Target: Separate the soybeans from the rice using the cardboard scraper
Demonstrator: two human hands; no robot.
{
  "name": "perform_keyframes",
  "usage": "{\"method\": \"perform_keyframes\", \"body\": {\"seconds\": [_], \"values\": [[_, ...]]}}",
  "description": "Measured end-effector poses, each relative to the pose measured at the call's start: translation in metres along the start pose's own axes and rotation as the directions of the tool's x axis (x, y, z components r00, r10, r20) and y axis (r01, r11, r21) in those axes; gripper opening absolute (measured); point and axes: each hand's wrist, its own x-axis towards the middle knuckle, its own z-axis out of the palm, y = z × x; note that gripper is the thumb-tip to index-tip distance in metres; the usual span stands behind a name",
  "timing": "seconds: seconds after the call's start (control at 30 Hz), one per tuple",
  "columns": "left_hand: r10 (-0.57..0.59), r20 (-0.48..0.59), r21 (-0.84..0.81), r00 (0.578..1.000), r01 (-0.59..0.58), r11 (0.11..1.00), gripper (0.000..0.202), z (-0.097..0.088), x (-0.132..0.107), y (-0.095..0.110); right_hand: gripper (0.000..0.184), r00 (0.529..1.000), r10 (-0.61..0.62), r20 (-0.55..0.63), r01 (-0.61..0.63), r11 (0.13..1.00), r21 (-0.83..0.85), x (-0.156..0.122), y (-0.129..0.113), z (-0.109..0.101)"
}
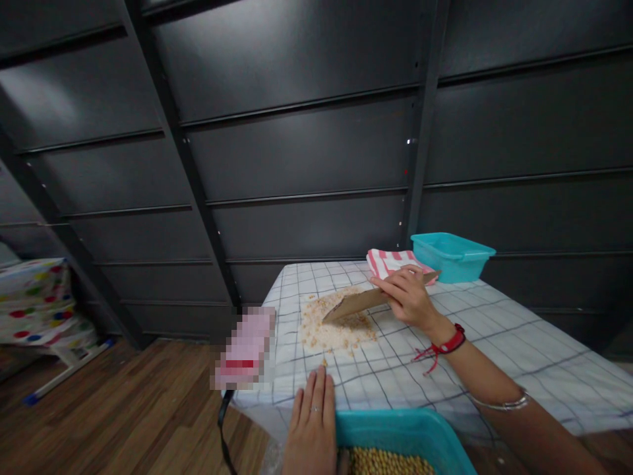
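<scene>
The right hand (408, 300) grips a flat brown cardboard strip (359, 303) amid whitish grains (319, 335), apparently for scraping, next needing a low edge; the left hand's (311, 425) straight fingers hold nothing.

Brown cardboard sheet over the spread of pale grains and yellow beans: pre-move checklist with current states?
1. Brown cardboard sheet held in right hand: ok.
2. Sheet's lower edge touching the spread of pale grains and yellow beans: cannot tell.
3. Spread gathered together: not ok, loosely scattered.
4. Left hand off the spread: ok, gap visible.
5. Contents of far turquoise plastic tub: cannot tell, bottom hidden.
</scene>
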Motion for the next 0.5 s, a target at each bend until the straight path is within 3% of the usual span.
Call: {"method": "perform_keyframes", "body": {"seconds": [0.5], "values": [[-0.008,0.008,-0.083,1.000,0.009,0.997,0.077,-0.007,0.002,0.006,0.024,1.000,0.000,-0.020,0.000,1.000,-0.019,0.002,0.005,-0.011]]}}
